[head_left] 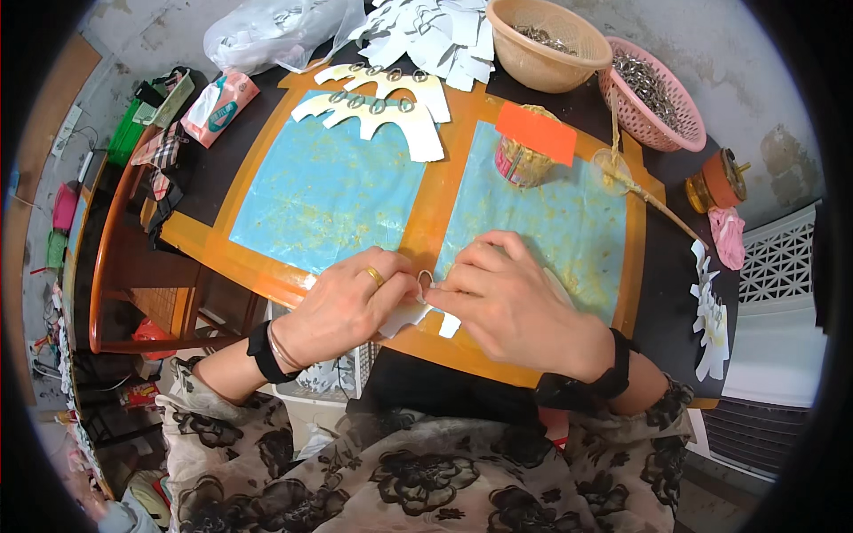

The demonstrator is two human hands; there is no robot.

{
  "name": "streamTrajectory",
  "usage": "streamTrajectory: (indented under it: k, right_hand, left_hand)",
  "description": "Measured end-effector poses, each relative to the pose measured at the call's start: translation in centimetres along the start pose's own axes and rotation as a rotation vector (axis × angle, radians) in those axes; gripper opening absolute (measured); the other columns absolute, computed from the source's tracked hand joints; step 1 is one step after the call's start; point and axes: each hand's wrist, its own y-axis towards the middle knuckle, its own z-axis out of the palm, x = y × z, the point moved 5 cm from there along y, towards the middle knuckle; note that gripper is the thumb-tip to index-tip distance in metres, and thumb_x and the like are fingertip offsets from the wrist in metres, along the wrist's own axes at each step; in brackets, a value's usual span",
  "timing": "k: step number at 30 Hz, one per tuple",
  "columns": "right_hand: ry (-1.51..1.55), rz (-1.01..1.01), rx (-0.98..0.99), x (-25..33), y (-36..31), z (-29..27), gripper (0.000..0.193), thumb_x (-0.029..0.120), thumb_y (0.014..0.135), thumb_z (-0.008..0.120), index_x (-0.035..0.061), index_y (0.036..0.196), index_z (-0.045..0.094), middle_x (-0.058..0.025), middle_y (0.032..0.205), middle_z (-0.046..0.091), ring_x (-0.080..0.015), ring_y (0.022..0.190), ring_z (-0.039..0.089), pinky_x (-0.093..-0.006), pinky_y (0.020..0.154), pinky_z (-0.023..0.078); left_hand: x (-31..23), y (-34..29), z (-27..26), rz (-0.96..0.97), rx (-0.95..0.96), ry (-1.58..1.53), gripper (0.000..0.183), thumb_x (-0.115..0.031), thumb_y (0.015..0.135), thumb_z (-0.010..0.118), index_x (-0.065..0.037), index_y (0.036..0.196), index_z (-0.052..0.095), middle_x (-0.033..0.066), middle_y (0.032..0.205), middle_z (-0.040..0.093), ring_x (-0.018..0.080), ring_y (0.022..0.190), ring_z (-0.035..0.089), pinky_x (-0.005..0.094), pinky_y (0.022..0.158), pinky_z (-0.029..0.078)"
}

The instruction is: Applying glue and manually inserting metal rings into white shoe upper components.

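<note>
Near the table's front edge, my left hand [348, 300] and my right hand [518, 306] meet with fingers closed at a small oval metal ring [425, 278]. Below the ring shows a white cut-out piece [404, 320], mostly covered by my fingers. My fingertips pinch the ring from both sides, where it meets the piece. Farther off lie white cut-out strips with scalloped edges; the nearer strip [391, 122] bears several similar oval rings along its edge.
A can [522, 164] with yellowish paste and an orange card on top stands right of centre. A stick [662, 204] lies beside it. Beige [542, 67] and pink baskets [666, 124] hold metal parts. White cut-outs [426, 40] pile up at the back. A tissue pack [219, 107] lies left.
</note>
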Motion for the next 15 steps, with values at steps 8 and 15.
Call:
streamTrajectory:
  k: [8,15]
  right_hand:
    - [-0.076,-0.010,0.035,0.6,-0.4,-0.1,0.031,0.001,0.079,0.069,0.0063,0.110,0.075,-0.0016,0.099,0.067,-0.0220,0.105,0.060,-0.0448,0.107,0.042]
    - [-0.082,-0.036,-0.016,0.5,-0.7,0.2,0.015,0.009,0.084,0.066,0.0043,0.096,0.075,-0.0016,0.096,0.062,-0.0195,0.105,0.057,-0.0409,0.105,0.042]
  left_hand:
    - [0.0,0.0,-0.3,0.113,0.000,0.166,0.039,-0.010,0.066,0.079,-0.011,0.104,0.067,0.0029,0.113,0.063,0.0244,0.092,0.063,0.0360,0.075,0.055]
    - [-0.8,0.0,-0.1,0.046,-0.036,0.228,0.043,-0.010,0.064,0.081,-0.013,0.105,0.069,0.0002,0.104,0.066,0.0226,0.090,0.062,0.0375,0.075,0.054]
